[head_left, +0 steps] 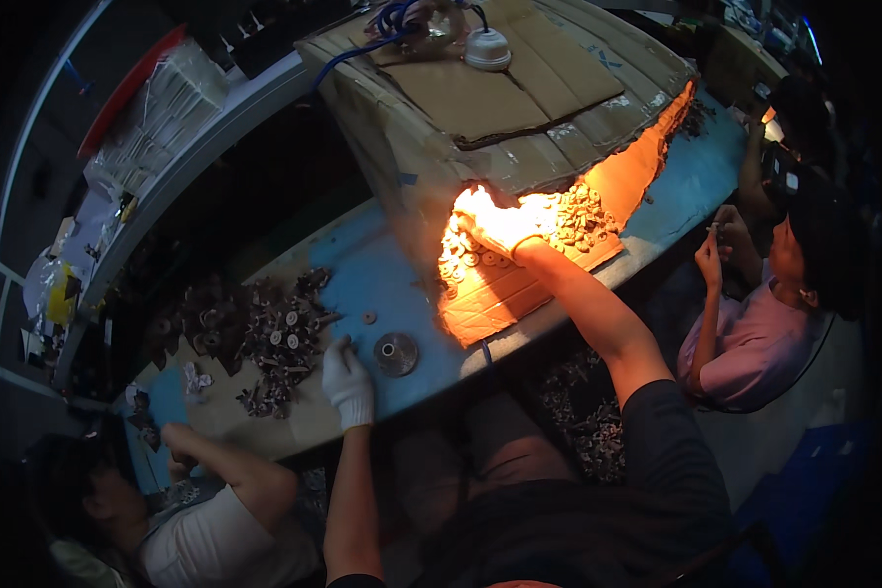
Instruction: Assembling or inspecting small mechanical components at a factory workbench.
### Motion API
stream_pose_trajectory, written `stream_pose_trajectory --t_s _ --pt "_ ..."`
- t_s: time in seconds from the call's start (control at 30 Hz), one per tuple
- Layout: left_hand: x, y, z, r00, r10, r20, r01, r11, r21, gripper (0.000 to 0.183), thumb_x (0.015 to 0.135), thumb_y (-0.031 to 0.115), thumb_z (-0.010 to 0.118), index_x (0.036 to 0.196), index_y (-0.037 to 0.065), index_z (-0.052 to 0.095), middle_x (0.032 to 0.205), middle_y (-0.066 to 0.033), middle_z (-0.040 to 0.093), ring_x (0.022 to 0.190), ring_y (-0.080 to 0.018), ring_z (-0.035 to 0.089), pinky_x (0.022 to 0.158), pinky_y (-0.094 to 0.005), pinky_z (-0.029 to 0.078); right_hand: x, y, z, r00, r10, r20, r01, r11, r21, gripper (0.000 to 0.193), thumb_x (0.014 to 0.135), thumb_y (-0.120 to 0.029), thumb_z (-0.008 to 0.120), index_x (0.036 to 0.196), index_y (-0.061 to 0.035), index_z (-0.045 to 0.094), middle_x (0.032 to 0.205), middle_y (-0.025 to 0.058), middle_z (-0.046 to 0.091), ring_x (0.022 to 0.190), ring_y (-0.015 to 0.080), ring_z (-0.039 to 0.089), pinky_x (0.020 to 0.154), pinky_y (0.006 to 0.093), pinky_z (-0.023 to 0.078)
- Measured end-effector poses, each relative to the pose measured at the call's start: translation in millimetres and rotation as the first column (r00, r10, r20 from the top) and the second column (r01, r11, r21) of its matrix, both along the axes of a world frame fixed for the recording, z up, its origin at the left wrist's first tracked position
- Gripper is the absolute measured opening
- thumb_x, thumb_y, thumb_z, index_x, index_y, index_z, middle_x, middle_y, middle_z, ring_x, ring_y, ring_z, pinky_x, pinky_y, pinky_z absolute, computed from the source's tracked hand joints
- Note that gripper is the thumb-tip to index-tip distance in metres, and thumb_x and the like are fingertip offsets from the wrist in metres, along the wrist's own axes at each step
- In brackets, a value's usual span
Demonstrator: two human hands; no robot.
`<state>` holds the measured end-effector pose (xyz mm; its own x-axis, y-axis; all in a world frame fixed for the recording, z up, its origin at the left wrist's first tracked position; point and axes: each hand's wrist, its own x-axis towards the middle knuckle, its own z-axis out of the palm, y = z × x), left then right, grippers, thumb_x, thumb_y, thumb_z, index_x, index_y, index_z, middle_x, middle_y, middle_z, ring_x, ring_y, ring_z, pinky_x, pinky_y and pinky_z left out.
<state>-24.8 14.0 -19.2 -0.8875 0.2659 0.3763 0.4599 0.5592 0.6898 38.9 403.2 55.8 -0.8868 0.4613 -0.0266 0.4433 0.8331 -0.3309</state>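
My left hand point(348, 387), in a white knit glove, is at the front of the table with its fingers drawn together. Whatever may be in them is hidden. To its left spreads a heap of dark metal parts with stems and round heads point(279, 333). On its right stands a dark round disc with a raised pale hub point(396, 354), and a small ring point(368, 318) lies farther back. My right hand point(495, 223) reaches under the cardboard box into strong orange light, among many small ring-shaped pieces point(578, 218). Glare washes out its fingers.
The cardboard box point(529, 162) carries a white lamp holder point(487, 49) and a blue cable point(358, 51) on top. A person in a pale shirt point(220, 529) works at left; another in pink point(755, 343) sits at right. Stacked trays point(162, 108) stand on the back-left shelf.
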Motion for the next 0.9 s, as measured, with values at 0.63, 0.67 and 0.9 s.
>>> stream_pose_trajectory --t_s 0.63,0.67,0.9 --pt "-3.0 -5.3 1.7 0.999 0.018 -0.035 -0.019 0.999 -0.041 0.024 0.104 0.012 0.058 0.122 0.007 0.071 0.114 -0.0162 0.076 0.104 -0.0354 0.074 0.093 -0.0448 0.056 37.9 -12.9 12.7 0.644 -0.505 -0.575 0.013 0.759 -0.651 0.017 0.098 -0.015 0.063 0.083 -0.0078 0.069 0.072 0.0027 0.063 0.067 0.0181 0.059 0.068 0.0357 0.049" --pt "-2.3 -10.1 2.2 1.000 0.026 -0.016 -0.026 0.999 -0.024 0.024 0.104 0.012 0.058 0.123 0.007 0.071 0.115 -0.0163 0.076 0.105 -0.0357 0.074 0.093 -0.0452 0.056 52.8 -27.9 25.3 0.687 -0.465 -0.558 -0.057 0.731 -0.680 0.017 0.097 -0.014 0.063 0.082 -0.0077 0.068 0.071 0.0022 0.063 0.066 0.0174 0.058 0.067 0.0352 0.048" --pt "3.2 -3.3 9.1 0.999 0.034 0.003 -0.034 0.996 0.083 0.027 0.106 0.024 0.058 0.121 0.007 0.073 0.114 -0.0187 0.075 0.106 -0.0391 0.072 0.093 -0.0481 0.055 154.2 -198.7 45.1 0.971 -0.239 -0.007 0.097 0.422 -0.901 0.022 0.107 -0.030 0.062 0.103 -0.0091 0.063 0.075 -0.0018 0.059 0.055 0.0072 0.050 0.049 0.0244 0.041"
